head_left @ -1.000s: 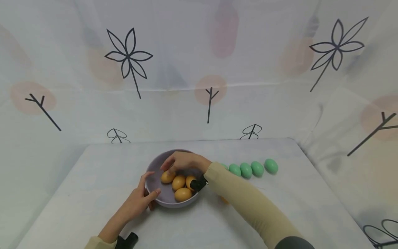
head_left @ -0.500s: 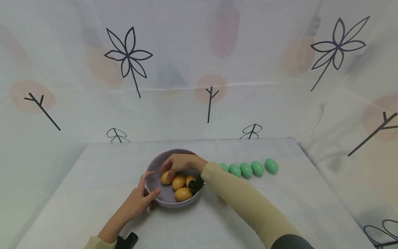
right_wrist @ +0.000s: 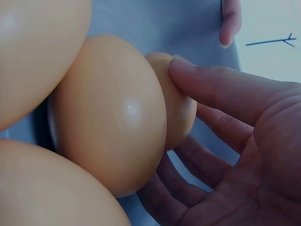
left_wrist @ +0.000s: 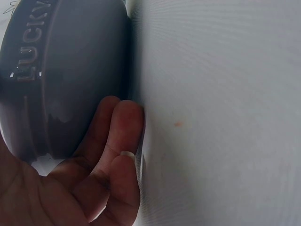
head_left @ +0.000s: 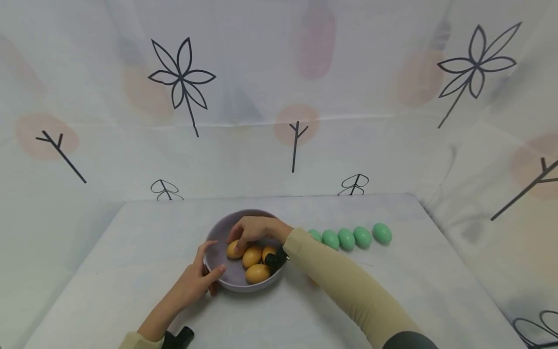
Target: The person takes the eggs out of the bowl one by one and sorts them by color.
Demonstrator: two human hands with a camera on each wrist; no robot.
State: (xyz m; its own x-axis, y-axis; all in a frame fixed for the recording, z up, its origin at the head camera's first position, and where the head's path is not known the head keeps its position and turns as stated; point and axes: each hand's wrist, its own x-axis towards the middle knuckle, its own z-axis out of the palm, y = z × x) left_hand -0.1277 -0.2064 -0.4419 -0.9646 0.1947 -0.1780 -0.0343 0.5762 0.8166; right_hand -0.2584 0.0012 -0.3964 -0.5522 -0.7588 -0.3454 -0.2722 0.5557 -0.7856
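Over white table (head_left: 109,271), pinching egg (head_left: 232,250) between right hand (head_left: 253,229)'s curled fingers and thumb, right of left hand (head_left: 194,277) gripping bowl (head_left: 221,259).

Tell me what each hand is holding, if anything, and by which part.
The right hand holds the leftmost orange egg by its upper part, fingers partly hidden. The left hand holds the bowl by its left rim and wall.

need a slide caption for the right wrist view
The right hand grips a brown egg inside a bowl, three more eggs nearby.
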